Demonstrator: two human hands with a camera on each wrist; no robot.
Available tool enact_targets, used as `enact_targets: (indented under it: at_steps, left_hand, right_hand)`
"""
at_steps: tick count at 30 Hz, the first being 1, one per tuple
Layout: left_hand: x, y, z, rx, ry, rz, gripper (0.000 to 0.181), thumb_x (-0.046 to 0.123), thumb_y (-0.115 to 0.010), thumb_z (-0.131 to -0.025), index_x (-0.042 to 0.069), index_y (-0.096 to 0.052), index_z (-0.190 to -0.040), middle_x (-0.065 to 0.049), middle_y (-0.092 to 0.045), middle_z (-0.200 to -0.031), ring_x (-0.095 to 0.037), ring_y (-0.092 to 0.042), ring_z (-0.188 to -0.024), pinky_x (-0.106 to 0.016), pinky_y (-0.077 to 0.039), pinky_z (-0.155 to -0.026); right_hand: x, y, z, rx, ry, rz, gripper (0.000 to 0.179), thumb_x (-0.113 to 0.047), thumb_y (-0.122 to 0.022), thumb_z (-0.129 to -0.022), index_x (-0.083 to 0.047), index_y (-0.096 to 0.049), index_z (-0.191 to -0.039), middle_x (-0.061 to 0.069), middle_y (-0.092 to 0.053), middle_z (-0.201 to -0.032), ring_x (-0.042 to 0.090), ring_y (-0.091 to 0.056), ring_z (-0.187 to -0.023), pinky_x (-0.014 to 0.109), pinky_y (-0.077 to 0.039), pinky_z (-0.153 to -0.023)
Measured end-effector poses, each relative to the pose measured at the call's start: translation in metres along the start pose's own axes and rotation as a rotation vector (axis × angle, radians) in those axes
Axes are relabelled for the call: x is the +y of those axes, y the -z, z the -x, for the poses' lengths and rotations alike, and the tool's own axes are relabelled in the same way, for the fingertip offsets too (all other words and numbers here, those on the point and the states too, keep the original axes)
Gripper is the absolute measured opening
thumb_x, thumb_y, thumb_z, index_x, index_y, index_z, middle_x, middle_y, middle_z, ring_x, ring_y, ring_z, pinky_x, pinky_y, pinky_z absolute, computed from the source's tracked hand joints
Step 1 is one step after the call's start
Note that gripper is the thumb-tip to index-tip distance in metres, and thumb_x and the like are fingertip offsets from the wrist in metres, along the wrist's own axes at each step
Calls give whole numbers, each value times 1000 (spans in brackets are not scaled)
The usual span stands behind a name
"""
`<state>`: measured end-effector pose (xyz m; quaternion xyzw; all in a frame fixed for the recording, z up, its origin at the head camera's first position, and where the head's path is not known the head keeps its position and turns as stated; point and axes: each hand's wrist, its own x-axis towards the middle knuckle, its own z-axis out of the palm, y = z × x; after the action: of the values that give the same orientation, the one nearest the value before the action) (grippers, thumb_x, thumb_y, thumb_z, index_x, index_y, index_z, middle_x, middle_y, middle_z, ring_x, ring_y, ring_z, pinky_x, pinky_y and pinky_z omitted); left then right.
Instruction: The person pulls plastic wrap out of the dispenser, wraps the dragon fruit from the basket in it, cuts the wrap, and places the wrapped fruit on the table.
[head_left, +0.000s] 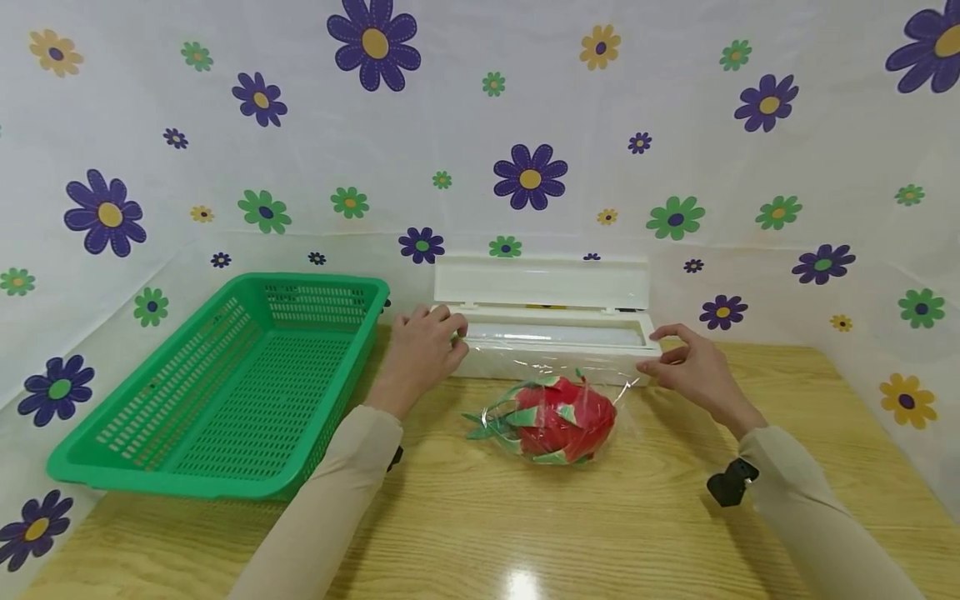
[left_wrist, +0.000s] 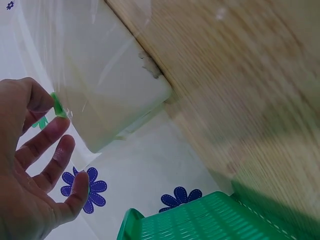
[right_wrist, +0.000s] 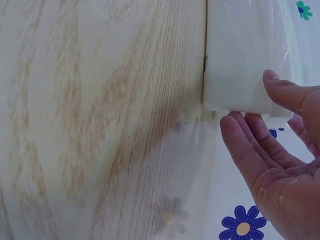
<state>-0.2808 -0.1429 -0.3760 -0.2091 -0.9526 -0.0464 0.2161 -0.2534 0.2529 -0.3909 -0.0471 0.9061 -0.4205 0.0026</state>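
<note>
A white cling film dispenser box (head_left: pixel 555 363) stands at the back with its lid (head_left: pixel 540 282) raised, and a film roll (head_left: pixel 555 335) shows inside. At its left end my left hand (head_left: pixel 423 346) pinches a small green slide cutter (left_wrist: pixel 59 106) on the box's front edge. My right hand (head_left: pixel 693 371) grips the right end, thumb on the front face and fingers against the end wall. In front of the box lies a red dragon fruit (head_left: pixel 566 417) with green scales. Clear cling film (head_left: pixel 510 446) covers it and runs up to the box.
A green plastic basket (head_left: pixel 300 479) with slotted walls stands on the left of the wooden table (head_left: pixel 465 533). Behind the box hangs a white cloth (head_left: pixel 450 125) printed with flowers. A black wrist camera (head_left: pixel 729 485) hangs under the right sleeve.
</note>
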Motion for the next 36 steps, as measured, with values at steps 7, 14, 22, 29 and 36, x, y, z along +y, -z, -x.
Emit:
enact_targets:
  at_steps: [7, 14, 22, 29, 36]
  left_hand:
    - [-1, 1, 2, 21, 17, -5, 7, 22, -62, -98, 18, -67, -95, -2, -67, -93, -29, -57, -87, -47, -48, -76]
    - [0, 0, 2, 18, 28, -31, 9, 23, -62, -99, 17, -66, -94, -3, -66, -93, -29, -57, -87, -48, -48, -77]
    - [8, 6, 3, 8, 82, -107, 13, 26, -64, -100, 14, -68, -100, -8, -67, -98, -31, -58, -88, -47, -50, -77]
    - [14, 6, 1, -15, 160, -159, 20, 29, -64, -101, 11, -70, -108, -10, -69, -104, -33, -62, -94, -47, -52, -79]
    - [16, 5, -1, -10, 199, -165, 21, 30, -64, -101, 12, -70, -107, -10, -70, -105, -34, -62, -93, -47, -51, -78]
  right_hand:
    - [0, -1, 0, 1, -1, 7, 62, -34, -74, -95, -6, -47, -143, 31, -63, -125, 27, -73, -91, 34, -62, -79]
    - [0, -1, 0, 4, -2, 13, 62, -34, -74, -94, -6, -46, -143, 31, -64, -125, 25, -73, -90, 36, -62, -80]
    - [-1, -2, 1, 4, -8, 1, 63, -33, -75, -94, -7, -47, -143, 31, -63, -126, 27, -73, -92, 37, -63, -81]
    - [-2, -2, 1, 3, -24, -5, 63, -33, -75, -94, -7, -46, -144, 31, -62, -128, 27, -72, -92, 37, -63, -81]
    - [-1, -2, 0, 1, -30, -4, 62, -33, -74, -95, -8, -46, -144, 31, -62, -128, 29, -72, -96, 38, -63, -82]
